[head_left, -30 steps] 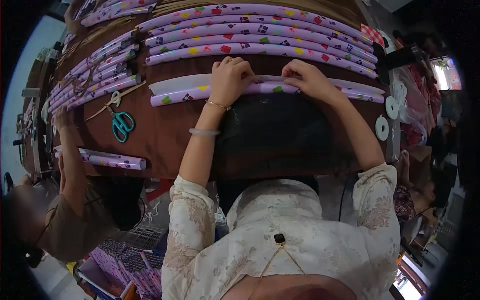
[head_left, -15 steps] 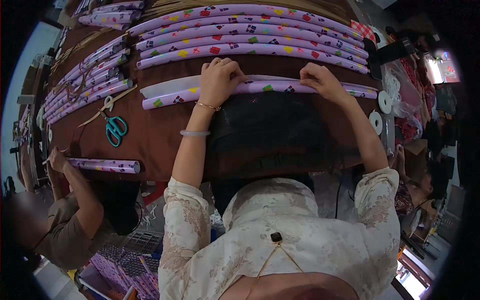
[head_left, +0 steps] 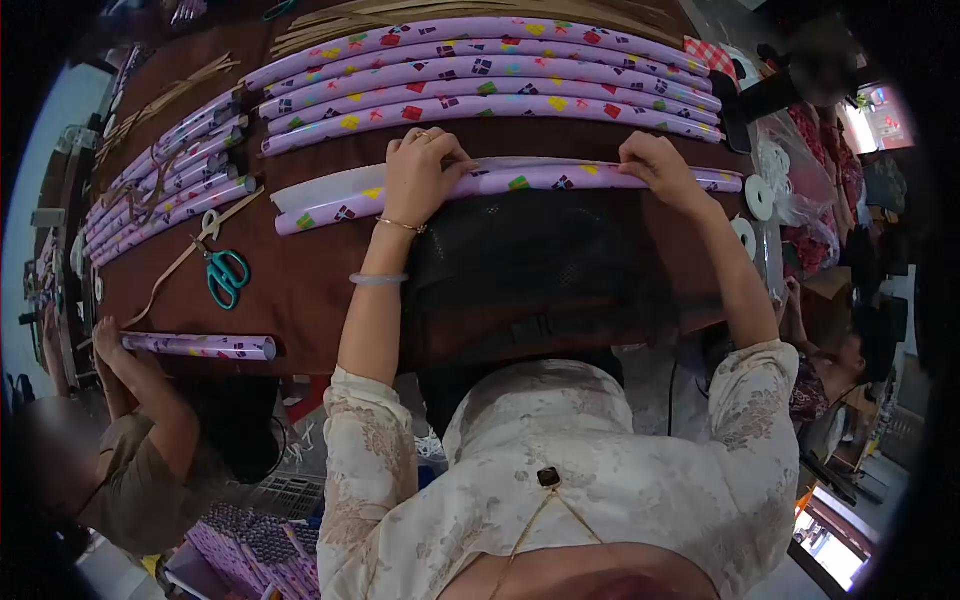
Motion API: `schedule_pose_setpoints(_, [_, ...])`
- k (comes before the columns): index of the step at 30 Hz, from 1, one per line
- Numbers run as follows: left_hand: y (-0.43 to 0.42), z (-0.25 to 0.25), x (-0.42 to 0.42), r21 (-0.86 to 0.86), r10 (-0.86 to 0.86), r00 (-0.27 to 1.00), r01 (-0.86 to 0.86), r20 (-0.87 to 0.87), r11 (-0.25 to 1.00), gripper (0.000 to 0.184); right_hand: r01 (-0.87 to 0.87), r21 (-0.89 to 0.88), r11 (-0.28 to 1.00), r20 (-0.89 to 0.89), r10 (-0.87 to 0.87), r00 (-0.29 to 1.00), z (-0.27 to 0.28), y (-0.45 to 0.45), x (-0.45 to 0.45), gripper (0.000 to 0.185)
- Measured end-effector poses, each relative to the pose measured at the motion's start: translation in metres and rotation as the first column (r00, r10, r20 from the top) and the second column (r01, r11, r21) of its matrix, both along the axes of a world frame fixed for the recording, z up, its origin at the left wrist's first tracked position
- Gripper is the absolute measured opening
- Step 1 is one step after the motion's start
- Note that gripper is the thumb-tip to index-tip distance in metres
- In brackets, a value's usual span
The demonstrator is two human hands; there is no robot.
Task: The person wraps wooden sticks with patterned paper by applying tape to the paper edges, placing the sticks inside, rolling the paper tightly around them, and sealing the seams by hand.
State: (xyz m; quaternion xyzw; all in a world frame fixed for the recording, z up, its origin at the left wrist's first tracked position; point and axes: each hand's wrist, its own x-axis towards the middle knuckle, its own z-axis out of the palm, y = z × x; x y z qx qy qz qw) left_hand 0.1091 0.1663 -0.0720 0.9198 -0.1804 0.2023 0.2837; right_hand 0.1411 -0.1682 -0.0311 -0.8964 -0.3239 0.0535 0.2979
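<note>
On the brown-covered table (head_left: 305,300) I see teal scissors (head_left: 228,279) toward the left edge, then my left hand (head_left: 418,178) pinching the loose paper edge of the purple roll (head_left: 530,181) lying across the middle, my right hand (head_left: 662,170) pinching it farther along, and a white spool (head_left: 759,198) near the right edge.

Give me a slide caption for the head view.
Left hand and right hand at a purple roll with a loose pale flap, more rolls beyond, scissors off to the left.

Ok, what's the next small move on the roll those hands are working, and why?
Probably slide the left hand toward the left end of the roll and press the loose flap down: its pale inside stands open there, with both hands further right, the right hand nearer the other end.
</note>
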Motion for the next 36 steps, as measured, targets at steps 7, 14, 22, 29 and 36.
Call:
schedule_pose_setpoints(7, [0.0, 0.0, 0.001, 0.005, -0.005, 1.0, 0.005, 0.006, 1.0, 0.015, 0.032, -0.048, 0.998, 0.04, -0.03, 0.999, -0.002, -0.007, -0.001, 0.01])
schedule_pose_setpoints(14, [-0.001, 0.001, 0.0, 0.016, 0.0, 1.0, 0.0, 0.02, 1.0, 0.015, -0.042, -0.127, 0.991, 0.115, 0.057, 0.992, 0.004, -0.001, -0.003, 0.011])
schedule_pose_setpoints(22, [0.0, 0.001, 0.0, 0.016, -0.012, 1.0, 0.012, 0.006, 1.0, 0.014, -0.093, -0.199, 0.975, 0.156, 0.125, 0.98, 0.002, -0.003, -0.003, 0.011])
schedule_pose_setpoints(29, [0.0, 0.004, -0.002, 0.022, -0.016, 0.999, 0.017, -0.029, 1.0, 0.012, -0.116, -0.206, 0.972, 0.095, 0.138, 0.986, 0.003, -0.002, 0.0, 0.012])
schedule_pose_setpoints(36, [0.0, 0.0, 0.0, 0.009, -0.012, 1.0, 0.012, 0.003, 1.0, 0.014, -0.141, -0.223, 0.965, 0.1, 0.166, 0.981, 0.005, -0.001, 0.0, 0.011])
